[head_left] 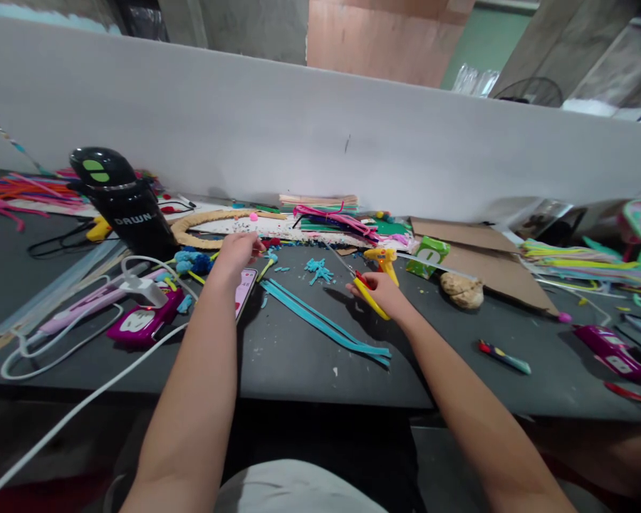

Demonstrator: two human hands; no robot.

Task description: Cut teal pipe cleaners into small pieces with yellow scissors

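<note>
My right hand (380,291) grips a pair of scissors (371,298) by its yellow and red handles, and the blades point away to the upper left. My left hand (240,251) reaches past a phone (244,288) with a pink screen; its fingers curve loosely to the right, and I see nothing held in them. Between the hands lie blue fuzzy strips (320,324), side by side on the dark table. Short cut blue pieces (319,270) form a small heap beyond them. A yellow stem with a blue tip (267,266) rests beside the phone.
A black tumbler (131,214) stands at the left, near a purple power socket (147,317) with white cables. Toward the back lies a tan ring (184,235). On the right are a yellow glue gun (383,259), a green packet (428,256), cardboard (491,274) and a lighter (505,356).
</note>
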